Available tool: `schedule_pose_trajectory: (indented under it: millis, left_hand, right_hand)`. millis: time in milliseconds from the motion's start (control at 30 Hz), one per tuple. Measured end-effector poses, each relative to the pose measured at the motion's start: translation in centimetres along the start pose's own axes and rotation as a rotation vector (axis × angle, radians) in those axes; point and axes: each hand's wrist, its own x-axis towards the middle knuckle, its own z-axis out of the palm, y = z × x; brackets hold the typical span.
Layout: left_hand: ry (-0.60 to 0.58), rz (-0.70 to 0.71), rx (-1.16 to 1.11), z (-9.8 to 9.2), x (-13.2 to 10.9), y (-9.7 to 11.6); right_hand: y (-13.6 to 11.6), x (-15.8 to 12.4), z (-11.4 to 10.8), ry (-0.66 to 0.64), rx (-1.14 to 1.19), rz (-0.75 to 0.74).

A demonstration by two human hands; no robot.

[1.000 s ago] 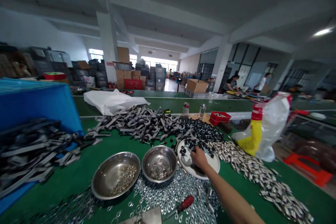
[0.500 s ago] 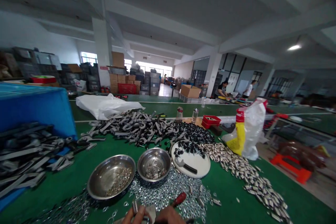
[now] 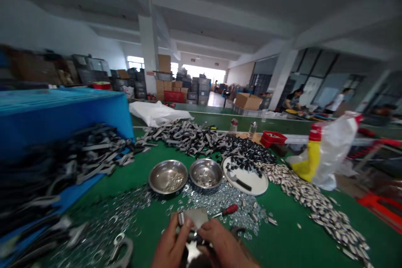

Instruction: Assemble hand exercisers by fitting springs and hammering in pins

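Both my hands meet at the bottom middle over a small metal plate (image 3: 197, 217). My left hand (image 3: 171, 243) is closed, pinching a small threaded metal piece (image 3: 181, 218) against the plate's left edge. My right hand (image 3: 221, 243) is closed on dark metal parts (image 3: 195, 238) between the two hands; what exactly they are is blurred. A red-handled screwdriver (image 3: 226, 210) lies just beyond my right hand on a spread of silver washers (image 3: 220, 203). Behind stand two steel bowls (image 3: 168, 176) (image 3: 205, 173) and a white plate (image 3: 248, 179) with black parts and a wrench.
Grey wrenches (image 3: 185, 136) and black parts (image 3: 248, 149) are heaped at the back; silver sleeves (image 3: 314, 205) trail right. A blue crate (image 3: 59, 113) spills dark tools (image 3: 78, 159) at left. A yellow-white bag (image 3: 323, 155) stands right. People (image 3: 293, 99) work at a far table.
My right hand has left the white plate and come back to join my left hand at the metal plate. The view has swung left and down, showing both hands more fully.
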Motion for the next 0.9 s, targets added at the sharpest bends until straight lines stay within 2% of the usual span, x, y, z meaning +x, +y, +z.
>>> schedule_pose_trajectory:
  millis: [33,100,167,233,367,467,533,600,700,767,833,900]
  left_hand:
    - [-0.001,0.028,0.013,0.0,-0.2,0.0]
    - [0.005,0.131,0.114,-0.3,-0.1,-0.5]
    - [-0.005,0.21,0.229,-0.8,0.1,-1.3]
    - [-0.04,0.218,0.288,-1.4,0.3,-2.2]
    - [-0.137,0.255,0.267,-2.2,-0.1,-2.8]
    - [-0.23,0.262,0.24,-2.6,-0.4,-3.1]
    - [-0.243,0.188,0.199,-2.7,-0.5,-3.8]
    - [-0.217,0.113,0.132,-2.8,-0.5,-4.7]
    - [-0.166,0.05,0.063,-2.7,-0.7,-5.6]
    - [-0.147,0.043,0.055,-2.6,-0.9,-5.6]
    - [-0.158,0.078,0.065,-2.6,-1.2,-5.2]
    - [-0.19,0.133,0.1,-2.8,-1.4,-4.7]
  right_hand:
    - [-0.8,-0.3,0.4,0.063,0.138,0.042]
    - [-2.2,-0.5,1.2,0.118,0.533,0.248]
    - [-3.0,-0.2,1.9,0.043,0.904,0.491]
    - [-3.2,0.1,2.5,-0.06,1.03,0.6]
    - [-2.6,-0.2,3.3,-0.144,0.984,0.66]
    - [-1.6,-0.9,4.1,-0.415,1.126,0.835]
    - [-1.0,-1.4,4.3,-0.523,0.977,0.864]
    - [-0.6,-1.7,4.1,-0.445,0.606,0.744]
    - [-0.4,-1.9,3.5,-0.207,-0.006,0.44]
    - [-0.6,-1.9,3.5,-0.093,-0.158,0.313]
    - [-0.7,-2.0,4.0,-0.096,0.048,0.373]
    - [-0.8,-2.1,4.8,-0.244,0.512,0.578]
